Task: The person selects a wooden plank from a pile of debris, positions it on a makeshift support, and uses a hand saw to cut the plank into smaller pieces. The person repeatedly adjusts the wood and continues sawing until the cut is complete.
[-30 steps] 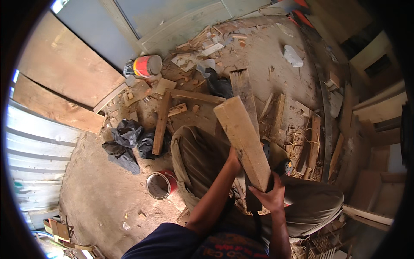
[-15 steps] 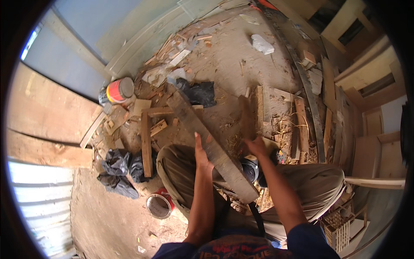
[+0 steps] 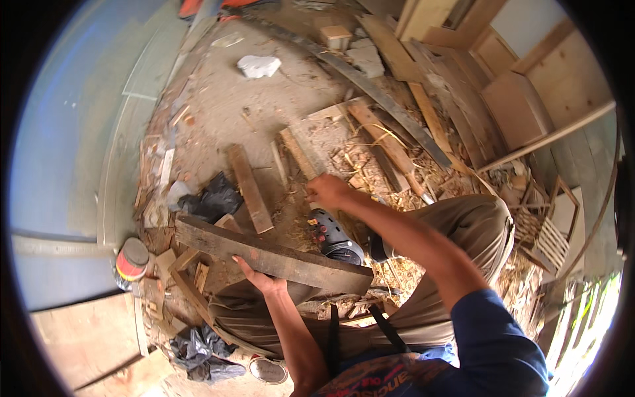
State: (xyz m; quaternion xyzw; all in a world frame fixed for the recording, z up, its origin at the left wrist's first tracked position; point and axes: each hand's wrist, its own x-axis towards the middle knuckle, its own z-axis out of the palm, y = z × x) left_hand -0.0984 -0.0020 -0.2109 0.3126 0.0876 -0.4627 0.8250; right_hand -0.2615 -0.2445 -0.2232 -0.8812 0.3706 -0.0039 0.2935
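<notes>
My left hand (image 3: 266, 281) holds a thick, dark wooden plank (image 3: 271, 257) from below, thumb up along its side. The plank lies tilted across in front of my knees. My right hand (image 3: 329, 192) is closed at the near end of a narrow wooden strip (image 3: 299, 153) lying on the ground; its fingertips are partly hidden. A brown board (image 3: 250, 188) lies on the dirt to the left of that strip. Just below my right hand is a grey clog (image 3: 336, 237) on my foot.
Several boards (image 3: 383, 139) and a long dark beam (image 3: 387, 102) lie to the right among shavings. Left are a paint can (image 3: 132, 259), a black plastic bag (image 3: 213, 200) and crumpled black bags (image 3: 202, 354). Wooden frames (image 3: 522, 109) stand at the far right.
The view has turned to the right. My right hand has let go of the brown board, now on the ground, and moved to the narrow strip. The plank in my left hand lies more level.
</notes>
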